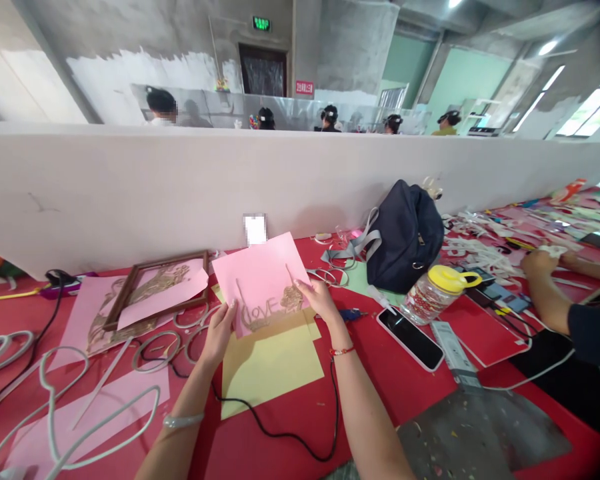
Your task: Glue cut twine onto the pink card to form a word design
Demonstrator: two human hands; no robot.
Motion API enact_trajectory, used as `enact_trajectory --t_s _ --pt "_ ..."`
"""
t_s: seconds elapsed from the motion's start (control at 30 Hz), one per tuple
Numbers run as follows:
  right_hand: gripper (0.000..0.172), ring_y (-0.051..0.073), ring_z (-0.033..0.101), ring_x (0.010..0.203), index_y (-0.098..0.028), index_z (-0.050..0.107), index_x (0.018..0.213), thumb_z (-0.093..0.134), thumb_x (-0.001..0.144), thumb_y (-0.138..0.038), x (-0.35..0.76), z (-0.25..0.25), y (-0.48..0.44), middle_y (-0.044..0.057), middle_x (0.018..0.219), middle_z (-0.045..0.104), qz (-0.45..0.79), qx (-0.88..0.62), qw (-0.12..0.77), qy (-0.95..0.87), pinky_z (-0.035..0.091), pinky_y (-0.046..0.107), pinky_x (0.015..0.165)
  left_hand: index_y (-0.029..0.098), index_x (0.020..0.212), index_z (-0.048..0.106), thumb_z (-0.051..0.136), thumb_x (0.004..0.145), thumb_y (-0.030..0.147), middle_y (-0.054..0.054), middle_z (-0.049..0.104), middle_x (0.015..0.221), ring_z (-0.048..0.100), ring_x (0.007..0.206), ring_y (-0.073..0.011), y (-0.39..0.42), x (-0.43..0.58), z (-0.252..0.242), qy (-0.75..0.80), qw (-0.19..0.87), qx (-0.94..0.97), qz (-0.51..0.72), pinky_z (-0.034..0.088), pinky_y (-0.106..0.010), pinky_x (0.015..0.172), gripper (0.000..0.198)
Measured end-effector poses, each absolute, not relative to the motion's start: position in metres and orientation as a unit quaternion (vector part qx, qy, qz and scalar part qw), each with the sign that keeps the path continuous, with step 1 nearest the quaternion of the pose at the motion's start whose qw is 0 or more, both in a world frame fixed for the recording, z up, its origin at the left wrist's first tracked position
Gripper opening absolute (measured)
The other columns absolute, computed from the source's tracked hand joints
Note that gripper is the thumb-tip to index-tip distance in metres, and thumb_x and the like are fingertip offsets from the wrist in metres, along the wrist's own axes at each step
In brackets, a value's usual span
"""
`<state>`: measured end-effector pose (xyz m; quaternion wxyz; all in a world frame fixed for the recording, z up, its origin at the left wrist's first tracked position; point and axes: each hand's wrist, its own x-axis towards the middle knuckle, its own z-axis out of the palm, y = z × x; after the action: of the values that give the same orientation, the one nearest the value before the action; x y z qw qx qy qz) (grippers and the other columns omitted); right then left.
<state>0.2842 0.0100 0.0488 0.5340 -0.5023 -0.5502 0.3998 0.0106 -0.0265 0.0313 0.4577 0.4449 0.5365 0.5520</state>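
Both my hands hold up a sheet of pink card with gold, glittery "LOVE" lettering and a gold shape on it. My left hand grips its lower left edge, and my right hand pinches its right edge. Beneath the card lies a sheet of yellow card on the red table cover. A black cable runs across the cover below my wrists. To the left lies a dark wooden frame with pink paper and gold shapes.
Looped white strips lie at the left. A phone, a yellow-lidded jar, a navy backpack and a wide metal scraper stand at the right. A co-worker's hands work at the right, beyond which a low white wall runs.
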Motion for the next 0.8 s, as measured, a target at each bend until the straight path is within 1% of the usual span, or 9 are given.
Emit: enact_trajectory --t_s 0.13,0.3,0.4,0.47,0.5,0.57,0.67,0.73,0.8 --pt "0.052 0.018 0.057 0.061 -0.022 0.061 0.063 0.076 0.074 -0.071 0.285 0.046 0.011 -0.002 0.054 0.056 0.399 -0.506 0.541 -0.541 0.045 0.028 0.055 0.020 0.067 0.053 0.076 0.069 0.082 0.005 0.046 0.060 0.038 0.054 -0.0105 -0.026 0.007 0.022 0.548 0.423 0.457 0.558 0.033 -0.023 0.049 0.066" --pt "0.060 0.020 0.063 0.052 -0.024 0.060 0.069 0.047 0.090 -0.079 0.300 0.043 0.014 0.005 0.058 0.066 0.379 -0.562 0.598 -0.427 0.050 0.031 0.050 0.021 0.064 0.049 0.073 0.073 0.079 0.004 0.045 0.062 0.040 0.059 -0.0122 -0.025 0.006 0.023 0.554 0.372 0.473 0.575 0.036 -0.024 0.054 0.064" --pt "0.054 0.023 0.074 0.069 -0.021 0.067 0.088 0.056 0.088 -0.074 0.306 0.044 0.015 0.015 0.090 0.079 0.348 -0.546 0.667 -0.369 0.061 0.037 0.066 0.021 0.064 0.050 0.073 0.071 0.082 0.004 0.044 0.063 0.038 0.060 -0.0118 -0.025 0.009 0.027 0.554 0.372 0.468 0.580 0.034 -0.024 0.054 0.066" --pt "0.052 0.025 0.078 0.093 -0.021 0.069 0.108 0.073 0.079 -0.064 0.304 0.046 0.014 0.015 0.118 0.078 0.366 -0.496 0.680 -0.397 0.063 0.039 0.085 0.021 0.064 0.049 0.073 0.070 0.083 0.005 0.043 0.062 0.036 0.059 -0.0115 -0.026 0.012 0.030 0.552 0.373 0.465 0.582 0.033 -0.024 0.053 0.066" --pt "0.055 0.026 0.077 0.102 -0.021 0.069 0.114 0.078 0.075 -0.059 0.300 0.047 0.013 0.014 0.125 0.077 0.400 -0.477 0.665 -0.413 0.063 0.039 0.091 0.021 0.064 0.049 0.072 0.071 0.082 0.005 0.042 0.061 0.035 0.058 -0.0114 -0.026 0.014 0.032 0.551 0.375 0.464 0.584 0.033 -0.024 0.053 0.066" --pt "0.053 0.027 0.076 0.107 -0.022 0.071 0.114 0.082 0.073 -0.054 0.289 0.050 0.009 0.011 0.121 0.079 0.488 -0.458 0.604 -0.433 0.063 0.041 0.093 0.021 0.063 0.047 0.071 0.073 0.081 0.005 0.041 0.060 0.034 0.057 -0.0113 -0.027 0.016 0.034 0.547 0.377 0.464 0.586 0.032 -0.024 0.051 0.065" --pt "0.052 0.031 0.078 0.098 -0.021 0.076 0.109 0.089 0.066 -0.047 0.270 0.053 0.004 0.009 0.110 0.082 0.555 -0.454 0.542 -0.438 0.066 0.044 0.084 0.021 0.064 0.047 0.072 0.075 0.079 0.005 0.042 0.059 0.035 0.056 -0.0110 -0.027 0.019 0.036 0.540 0.380 0.466 0.588 0.032 -0.024 0.050 0.064" --pt "0.055 0.033 0.079 0.098 -0.019 0.078 0.109 0.094 0.060 -0.040 0.261 0.054 0.003 0.010 0.108 0.082 0.550 -0.453 0.560 -0.424 0.067 0.047 0.084 0.021 0.066 0.050 0.075 0.074 0.078 0.005 0.043 0.058 0.035 0.054 -0.0101 -0.026 0.021 0.036 0.526 0.406 0.454 0.594 0.030 -0.023 0.047 0.062" --pt "0.055 0.034 0.078 0.104 -0.018 0.079 0.108 0.094 0.059 -0.038 0.257 0.053 0.004 0.012 0.112 0.082 0.535 -0.446 0.589 -0.409 0.064 0.050 0.093 0.021 0.067 0.052 0.076 0.072 0.079 0.007 0.040 0.054 0.034 0.049 -0.0088 -0.026 0.022 0.035 0.501 0.454 0.426 0.602 0.028 -0.022 0.042 0.063"
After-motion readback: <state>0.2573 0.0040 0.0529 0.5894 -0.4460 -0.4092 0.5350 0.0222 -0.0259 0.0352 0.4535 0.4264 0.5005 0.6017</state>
